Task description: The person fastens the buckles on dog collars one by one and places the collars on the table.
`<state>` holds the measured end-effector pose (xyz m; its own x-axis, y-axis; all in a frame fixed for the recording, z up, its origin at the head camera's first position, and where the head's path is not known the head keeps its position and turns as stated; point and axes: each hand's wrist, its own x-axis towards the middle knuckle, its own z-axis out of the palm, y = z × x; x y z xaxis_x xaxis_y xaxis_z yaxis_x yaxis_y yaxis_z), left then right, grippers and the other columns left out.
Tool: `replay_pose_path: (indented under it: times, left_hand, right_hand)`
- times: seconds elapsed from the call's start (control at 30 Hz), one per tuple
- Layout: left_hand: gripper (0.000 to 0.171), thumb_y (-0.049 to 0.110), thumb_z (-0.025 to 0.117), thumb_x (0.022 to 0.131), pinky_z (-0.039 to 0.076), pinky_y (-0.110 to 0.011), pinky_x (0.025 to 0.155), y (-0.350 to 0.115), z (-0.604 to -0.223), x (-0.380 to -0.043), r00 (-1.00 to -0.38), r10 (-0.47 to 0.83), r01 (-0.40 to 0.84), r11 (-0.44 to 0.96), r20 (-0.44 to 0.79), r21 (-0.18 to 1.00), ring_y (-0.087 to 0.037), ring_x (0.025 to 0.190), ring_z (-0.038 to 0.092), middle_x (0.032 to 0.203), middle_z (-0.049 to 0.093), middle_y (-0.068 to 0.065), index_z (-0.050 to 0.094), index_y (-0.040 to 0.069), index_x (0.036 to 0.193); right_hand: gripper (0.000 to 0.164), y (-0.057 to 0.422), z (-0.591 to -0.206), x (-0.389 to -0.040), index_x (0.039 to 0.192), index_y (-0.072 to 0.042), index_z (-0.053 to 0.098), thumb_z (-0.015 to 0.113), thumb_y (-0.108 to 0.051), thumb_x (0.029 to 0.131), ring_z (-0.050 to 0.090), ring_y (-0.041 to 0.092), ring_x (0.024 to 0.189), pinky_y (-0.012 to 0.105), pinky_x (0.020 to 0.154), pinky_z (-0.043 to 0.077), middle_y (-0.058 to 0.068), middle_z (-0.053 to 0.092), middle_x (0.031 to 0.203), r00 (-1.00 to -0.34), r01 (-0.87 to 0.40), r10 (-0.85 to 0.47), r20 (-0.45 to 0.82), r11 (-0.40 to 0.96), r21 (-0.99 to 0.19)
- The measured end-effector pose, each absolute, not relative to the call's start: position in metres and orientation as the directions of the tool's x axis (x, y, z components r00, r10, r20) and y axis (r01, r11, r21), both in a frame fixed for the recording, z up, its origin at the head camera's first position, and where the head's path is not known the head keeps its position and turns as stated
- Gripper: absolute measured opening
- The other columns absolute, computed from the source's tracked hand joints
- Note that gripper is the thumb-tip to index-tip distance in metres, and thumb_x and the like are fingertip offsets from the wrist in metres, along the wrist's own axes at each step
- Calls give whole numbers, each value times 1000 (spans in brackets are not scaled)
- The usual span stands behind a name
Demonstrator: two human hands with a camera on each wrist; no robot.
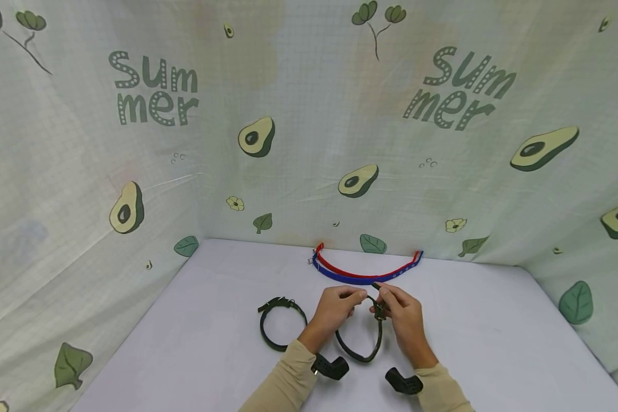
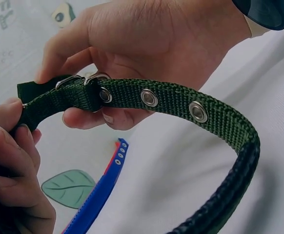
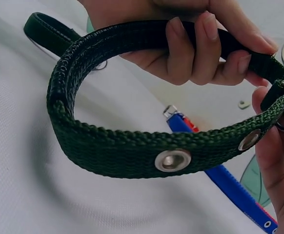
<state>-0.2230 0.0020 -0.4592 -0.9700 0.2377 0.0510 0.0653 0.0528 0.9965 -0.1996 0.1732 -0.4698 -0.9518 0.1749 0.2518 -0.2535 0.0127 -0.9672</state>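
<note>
A dark green dog collar [image 1: 361, 358] with metal eyelets hangs in a loop between both hands. My left hand [image 1: 335, 309] pinches the strap between thumb and fingers, close to the buckle [image 2: 78, 80]. On the other side my right hand [image 1: 403, 313] grips the collar around that metal buckle, its thumb and fingers on the strap end. The strap passes through the buckle in the left wrist view, and several eyelets [image 2: 198, 112] show along it. A dark padded lining [image 3: 132, 36] runs inside the loop.
A second green collar [image 1: 279, 301], closed in a ring, lies on the white table [image 1: 211, 320] left of my left hand. Beyond the hands, a blue collar [image 1: 347, 279] and a red collar [image 1: 335, 269] lie curved together by the patterned cloth backdrop [image 1: 298, 189].
</note>
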Motion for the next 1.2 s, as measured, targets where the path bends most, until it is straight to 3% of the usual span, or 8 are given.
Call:
replay_pose_path:
  times: [0.4,0.53,0.8,1.03,1.2]
  left_hand:
    - [24,33,74,92,41,-26,61,2,-456,-221,-965,250,91,47,77,995,-10,65,50,79,61,1,77,10,97]
    - [25,35,73,93,41,-25,61,2,-456,-222,-963,263,76,42,62,996,-10,65,51,80,62,-3,77,10,96]
    - [28,36,72,93,41,-25,60,4,-457,-223,-962,270,38,16,33,999,-11,65,51,84,65,-5,75,9,101]
    - [26,29,69,95,40,-25,57,5,-461,-223,-973,231,-19,-68,-3,998,-11,62,50,83,66,-1,71,7,108]
    - [21,25,68,95,39,-24,53,4,-461,-223,-979,203,-40,-120,-15,992,-11,59,49,81,66,-2,70,6,104]
  right_hand:
    - [16,170,-469,-199,106,6,72,66,-7,97,69,22,68,30,66,57,24,68,93,-955,-257,142,261,51,-965]
    - [18,170,-468,-199,106,5,72,66,-9,98,67,22,69,29,65,56,19,68,95,-955,-265,121,273,74,-961]
    - [23,170,-466,-195,117,-3,73,56,-11,103,63,24,75,29,65,54,30,61,101,-959,-264,63,275,139,-954]
    - [35,166,-466,-192,136,-9,63,61,-15,101,58,28,68,31,59,52,16,64,85,-973,-230,-40,227,227,-946]
    - [49,164,-468,-192,144,-9,54,67,-17,98,59,31,68,31,59,51,19,67,86,-980,-201,-56,193,252,-947]
